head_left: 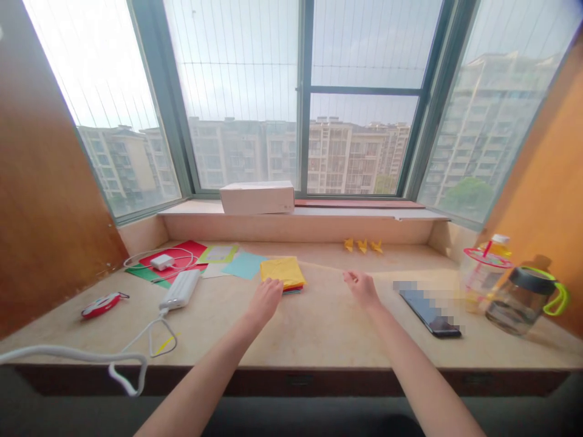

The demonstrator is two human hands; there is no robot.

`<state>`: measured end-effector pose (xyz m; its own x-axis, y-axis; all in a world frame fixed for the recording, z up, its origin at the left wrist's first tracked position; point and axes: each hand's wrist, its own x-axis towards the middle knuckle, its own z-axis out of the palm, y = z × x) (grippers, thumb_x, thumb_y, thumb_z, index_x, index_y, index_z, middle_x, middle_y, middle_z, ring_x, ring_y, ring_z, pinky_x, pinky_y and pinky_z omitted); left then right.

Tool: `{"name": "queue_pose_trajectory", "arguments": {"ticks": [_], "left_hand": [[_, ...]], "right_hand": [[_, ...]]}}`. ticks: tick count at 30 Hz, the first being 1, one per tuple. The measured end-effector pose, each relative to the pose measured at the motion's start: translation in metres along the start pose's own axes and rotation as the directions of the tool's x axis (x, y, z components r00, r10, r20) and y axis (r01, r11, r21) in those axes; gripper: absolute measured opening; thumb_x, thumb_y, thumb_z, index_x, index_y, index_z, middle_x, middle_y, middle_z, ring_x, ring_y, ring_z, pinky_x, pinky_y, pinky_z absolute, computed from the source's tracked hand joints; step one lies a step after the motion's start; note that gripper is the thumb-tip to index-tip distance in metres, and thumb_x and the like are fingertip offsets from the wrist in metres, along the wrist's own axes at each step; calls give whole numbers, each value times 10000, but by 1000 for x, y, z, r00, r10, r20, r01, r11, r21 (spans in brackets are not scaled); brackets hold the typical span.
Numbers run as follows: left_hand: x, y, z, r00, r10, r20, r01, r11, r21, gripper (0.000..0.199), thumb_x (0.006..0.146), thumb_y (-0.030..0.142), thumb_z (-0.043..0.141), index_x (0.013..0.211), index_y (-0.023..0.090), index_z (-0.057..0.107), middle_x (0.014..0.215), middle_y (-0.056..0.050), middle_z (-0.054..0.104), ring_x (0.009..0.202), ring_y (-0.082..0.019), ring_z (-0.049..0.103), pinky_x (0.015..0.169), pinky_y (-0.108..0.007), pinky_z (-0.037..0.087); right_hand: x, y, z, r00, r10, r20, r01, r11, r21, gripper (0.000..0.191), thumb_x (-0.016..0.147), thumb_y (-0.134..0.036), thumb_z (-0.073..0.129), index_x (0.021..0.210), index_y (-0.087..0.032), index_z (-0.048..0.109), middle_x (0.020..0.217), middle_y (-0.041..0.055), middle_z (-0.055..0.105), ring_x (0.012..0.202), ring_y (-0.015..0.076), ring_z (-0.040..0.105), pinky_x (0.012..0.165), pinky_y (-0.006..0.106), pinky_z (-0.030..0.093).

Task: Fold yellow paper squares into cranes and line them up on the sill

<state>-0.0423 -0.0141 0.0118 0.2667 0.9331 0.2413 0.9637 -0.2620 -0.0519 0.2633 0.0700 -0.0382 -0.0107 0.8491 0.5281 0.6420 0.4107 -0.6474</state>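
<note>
A stack of coloured paper [282,273] with yellow sheets on top lies in the middle of the counter. My left hand [268,296] is at its near left corner, fingers bent over the edge and holding it. Red and blue layers show beneath the yellow. To the right of the stack, my right hand [363,287] is closed in a pinch just above the counter. What sits between its fingertips is too small to make out. A faint pale line runs from the stack toward those fingertips; its nature is unclear. Yellow folded-paper figures [362,246] stand in a row behind.
Left of the stack are flat coloured sheets [246,265], a white charger [163,261], a white power bank [181,289] with cable and a red-and-white object [101,305]. To the right are a phone [428,312], a plastic cup [483,273] and a bottle [519,301]. A white box [257,198] rests on the sill.
</note>
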Motion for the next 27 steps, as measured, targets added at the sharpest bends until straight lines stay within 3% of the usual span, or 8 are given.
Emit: {"name": "queue_pose_trajectory", "arguments": {"ticks": [8, 17, 27], "left_hand": [[5, -5, 7, 999, 0, 43, -2, 999, 36, 269, 886, 62, 421, 945, 124, 676, 941, -147, 708, 988, -272, 627, 886, -385, 435], [8, -15, 7, 996, -81, -35, 82, 996, 36, 315, 870, 45, 388, 985, 134, 667, 930, -132, 700, 925, -246, 650, 825, -356, 473], [11, -31, 5, 978, -178, -106, 169, 982, -90, 263, 859, 107, 457, 784, 147, 706, 978, -127, 665, 937, -229, 641, 825, -341, 485]], "right_hand": [[-1, 4, 0, 999, 18, 31, -19, 999, 27, 412, 858, -460, 442, 823, -178, 740, 774, 91, 760, 759, 251, 696, 709, 306, 474], [-2, -1, -4, 999, -13, 49, 11, 999, 30, 431, 861, -473, 425, 780, -177, 726, 733, 87, 747, 697, 254, 681, 665, 317, 466], [1, 2, -1, 996, -31, 89, 29, 999, 30, 411, 859, -450, 435, 789, -179, 735, 743, 86, 751, 719, 252, 691, 650, 303, 460]]}}
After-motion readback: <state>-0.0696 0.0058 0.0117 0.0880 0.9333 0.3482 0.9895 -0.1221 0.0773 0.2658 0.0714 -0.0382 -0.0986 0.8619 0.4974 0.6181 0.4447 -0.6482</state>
